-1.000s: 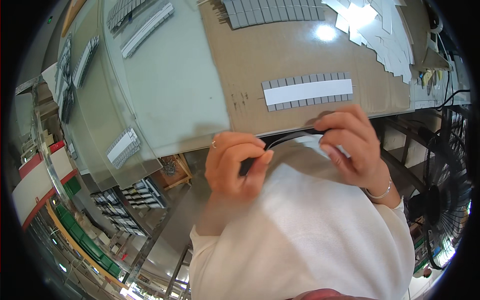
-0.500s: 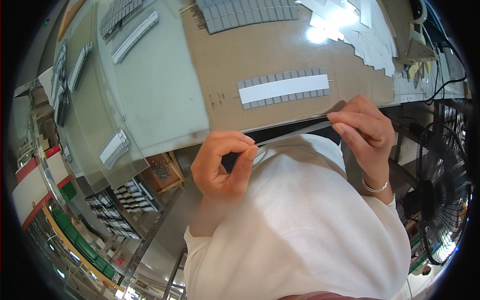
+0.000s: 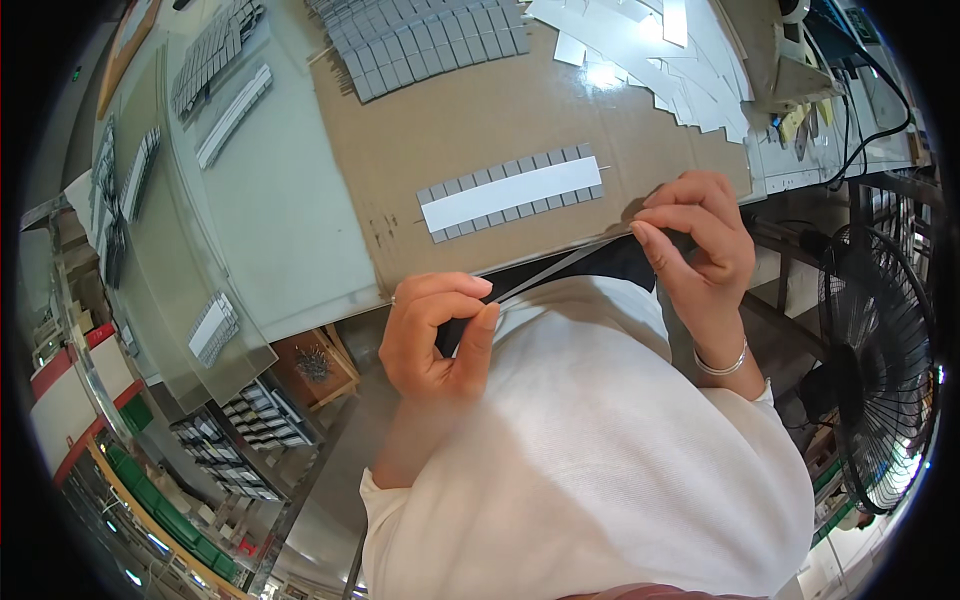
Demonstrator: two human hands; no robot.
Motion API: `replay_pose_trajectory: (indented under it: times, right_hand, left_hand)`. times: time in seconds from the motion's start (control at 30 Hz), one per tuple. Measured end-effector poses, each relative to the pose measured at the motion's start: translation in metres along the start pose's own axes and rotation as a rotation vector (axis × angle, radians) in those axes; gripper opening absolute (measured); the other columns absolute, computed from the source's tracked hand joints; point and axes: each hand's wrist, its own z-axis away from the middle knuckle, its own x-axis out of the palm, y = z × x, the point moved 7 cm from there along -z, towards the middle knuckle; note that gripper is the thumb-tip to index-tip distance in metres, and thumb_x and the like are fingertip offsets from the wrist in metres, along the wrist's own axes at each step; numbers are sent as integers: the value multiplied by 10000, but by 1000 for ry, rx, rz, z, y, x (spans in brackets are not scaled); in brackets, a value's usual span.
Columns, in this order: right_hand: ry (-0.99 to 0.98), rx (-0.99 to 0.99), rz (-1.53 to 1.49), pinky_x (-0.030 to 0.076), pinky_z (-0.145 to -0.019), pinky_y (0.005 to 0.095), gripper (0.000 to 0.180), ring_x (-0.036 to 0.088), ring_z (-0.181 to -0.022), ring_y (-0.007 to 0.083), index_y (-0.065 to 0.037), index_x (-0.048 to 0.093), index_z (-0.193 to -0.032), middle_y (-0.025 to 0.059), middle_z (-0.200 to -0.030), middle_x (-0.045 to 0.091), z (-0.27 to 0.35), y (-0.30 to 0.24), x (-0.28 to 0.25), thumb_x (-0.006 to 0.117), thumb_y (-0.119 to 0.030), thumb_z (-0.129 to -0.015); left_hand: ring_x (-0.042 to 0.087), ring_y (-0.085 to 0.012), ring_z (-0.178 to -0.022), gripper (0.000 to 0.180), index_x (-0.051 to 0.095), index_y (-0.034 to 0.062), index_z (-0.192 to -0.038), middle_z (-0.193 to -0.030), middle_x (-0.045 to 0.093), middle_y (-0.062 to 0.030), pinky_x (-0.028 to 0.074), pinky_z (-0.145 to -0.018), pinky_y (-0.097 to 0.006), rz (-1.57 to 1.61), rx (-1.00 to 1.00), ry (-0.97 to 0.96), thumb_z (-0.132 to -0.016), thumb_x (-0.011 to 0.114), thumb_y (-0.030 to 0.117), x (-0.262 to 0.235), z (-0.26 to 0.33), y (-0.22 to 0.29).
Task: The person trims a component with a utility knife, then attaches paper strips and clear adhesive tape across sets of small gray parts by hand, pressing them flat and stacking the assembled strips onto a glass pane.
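Between my two hands runs a thin, narrow, pale strip (image 3: pixel 548 273), stretched at a slant just in front of the table's near edge. My left hand (image 3: pixel 435 335) pinches its lower end between thumb and fingertips. At the upper end my right hand (image 3: pixel 703 240), with a bracelet at the wrist, is closed in a pinch close to the cardboard's near right corner. Beyond the strip, a row of grey pieces (image 3: pixel 440 193) lies flat on the brown cardboard (image 3: pixel 370 150). A white band (image 3: pixel 512 195) covers its middle, and a thin pin or wire sticks out at each end.
A large sheet of joined grey pieces (image 3: pixel 420 50) lies at the back, beside a pile of white strips (image 3: pixel 640 60). More grey-and-white rows (image 3: pixel 213 328) rest on the glass at left. A black fan (image 3: pixel 870 365) stands at right. Below the table is an open box (image 3: pixel 325 365).
The view has shifted, so the table's things appear farther left and slightly lower. My right hand has moved slightly up toward the cardboard. The strip stays between both hands, now more steeply slanted.
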Motion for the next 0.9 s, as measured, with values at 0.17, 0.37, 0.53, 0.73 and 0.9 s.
replay_pose_trajectory:
  times: [0.17, 0.37, 0.53, 0.73, 0.9]
  right_hand:
    - [-71, -30, -32, 465, -760, 350, 148, 554, -920, 284, -36, 603, -772, 90, -1025, 674, -3, -1, 1, 687, 44, -680]
    - [-313, -165, -136, 464, -815, 380, 166, 541, -946, 336, -46, 523, -711, 137, -1284, 652, -6, -12, 23, 632, 12, -599]
    - [-370, -203, -84, 414, -796, 377, 165, 543, -948, 307, -64, 501, -677, 126, -1362, 624, -3, -15, 33, 623, -5, -582]
    - [-366, -193, -72, 394, -763, 376, 147, 548, -965, 299, -72, 502, -668, 104, -1376, 620, -1, -12, 36, 620, -19, -599]
    - [-361, -201, -119, 423, -794, 386, 136, 546, -963, 313, -63, 546, -729, 127, -1320, 640, -5, -13, 31, 635, -26, -633]
  left_hand:
    - [646, -232, -834, 144, 616, 52, -859, -957, 704, -109, 500, -736, -316, 2, -18, 16, -829, 755, 27, 1, -3, -5]
    - [628, -193, -878, 157, 583, 114, -787, -1168, 709, -40, 411, -763, -330, -448, 326, -189, -745, 726, 64, 43, -11, 22]
    - [584, -201, -840, 172, 573, 102, -795, -1266, 672, -65, 397, -729, -338, -545, 317, -246, -726, 724, 57, 56, -12, 17]
    - [559, -173, -809, 157, 537, 115, -756, -1236, 688, -34, 397, -705, -309, -586, 348, -200, -743, 690, 80, 58, -12, 15]
    - [578, -177, -800, 198, 542, 107, -776, -1224, 692, -50, 402, -691, -313, -559, 337, -205, -729, 729, 65, 53, -13, 16]
